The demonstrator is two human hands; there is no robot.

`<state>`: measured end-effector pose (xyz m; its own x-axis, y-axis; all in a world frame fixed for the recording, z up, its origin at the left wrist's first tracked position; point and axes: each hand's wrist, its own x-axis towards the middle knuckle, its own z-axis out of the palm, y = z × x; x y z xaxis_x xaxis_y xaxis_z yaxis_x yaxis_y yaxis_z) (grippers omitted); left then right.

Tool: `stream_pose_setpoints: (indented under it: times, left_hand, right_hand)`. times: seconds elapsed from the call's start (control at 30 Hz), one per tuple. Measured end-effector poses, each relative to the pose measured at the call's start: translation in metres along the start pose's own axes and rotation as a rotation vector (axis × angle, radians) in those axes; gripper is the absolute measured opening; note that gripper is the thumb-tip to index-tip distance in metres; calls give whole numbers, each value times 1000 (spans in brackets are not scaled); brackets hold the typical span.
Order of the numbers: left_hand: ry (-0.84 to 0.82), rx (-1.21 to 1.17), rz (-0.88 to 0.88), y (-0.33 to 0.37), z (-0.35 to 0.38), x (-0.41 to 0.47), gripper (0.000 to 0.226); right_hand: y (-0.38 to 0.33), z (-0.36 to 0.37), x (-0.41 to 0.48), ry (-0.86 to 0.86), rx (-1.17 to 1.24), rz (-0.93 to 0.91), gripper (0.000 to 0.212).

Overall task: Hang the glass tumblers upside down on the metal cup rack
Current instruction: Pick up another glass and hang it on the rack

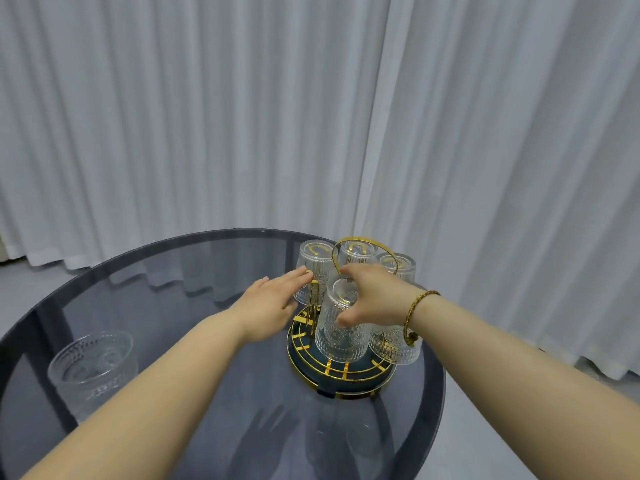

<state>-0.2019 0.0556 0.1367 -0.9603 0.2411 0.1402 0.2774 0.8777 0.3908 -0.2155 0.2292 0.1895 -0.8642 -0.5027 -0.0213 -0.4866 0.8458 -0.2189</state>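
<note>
One clear patterned glass tumbler [341, 325] in my right hand's [372, 299] closed grasp, half-seated on the gold wire rack [343, 370]; left hand [273, 303] flat, empty; next, lower it gently

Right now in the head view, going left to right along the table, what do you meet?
Upright clear patterned glass tumbler standing alone → left hand, open, by a gold rack prong → inverted clear tumbler gripped by the right hand → right hand → braided gold-brown wrist bracelet.
</note>
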Motion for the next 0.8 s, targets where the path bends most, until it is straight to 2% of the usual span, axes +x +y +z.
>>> stream_pose_setpoints:
  times: [0.67, 0.8]
  left_hand:
    - [44, 16, -1, 1, 6, 2, 56]
    - [131, 25, -19, 4, 6, -6, 51]
  right_hand:
    - [5, 13, 2, -66, 82, -36, 79]
    - [5, 14, -5, -16, 108, -54, 78]
